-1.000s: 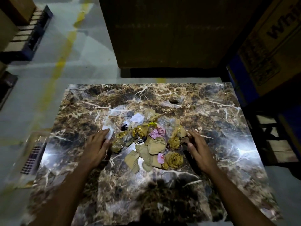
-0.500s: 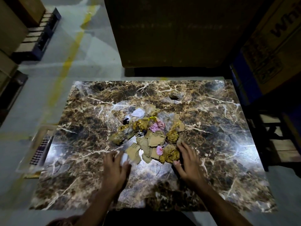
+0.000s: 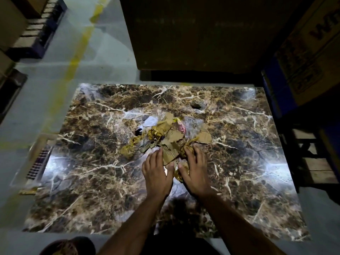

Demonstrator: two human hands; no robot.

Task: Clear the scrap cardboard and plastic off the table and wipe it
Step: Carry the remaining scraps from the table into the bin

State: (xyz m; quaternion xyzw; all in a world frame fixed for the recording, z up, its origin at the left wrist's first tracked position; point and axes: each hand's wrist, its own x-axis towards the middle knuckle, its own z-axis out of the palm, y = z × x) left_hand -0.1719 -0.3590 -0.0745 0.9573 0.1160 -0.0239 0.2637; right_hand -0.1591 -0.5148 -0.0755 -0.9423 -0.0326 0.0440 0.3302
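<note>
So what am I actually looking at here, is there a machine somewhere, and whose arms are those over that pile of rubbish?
There is no machine here. The picture comes from a camera worn on a person's head, looking forward and down, so the two bare arms are that person's own. Below them is a brown marble-patterned table. Near its middle lies a heap of scrap: torn brown cardboard pieces, crumpled gold foil wrappers, clear plastic film and a pink scrap. The left hand lies with straight fingers on the near edge of the heap, touching cardboard. The right hand lies on the heap beside it, fingers bent over crumpled scraps; whether it really grips them I cannot tell. Both seem to be gathering the rubbish together. Large cardboard boxes stand behind the table.
</note>
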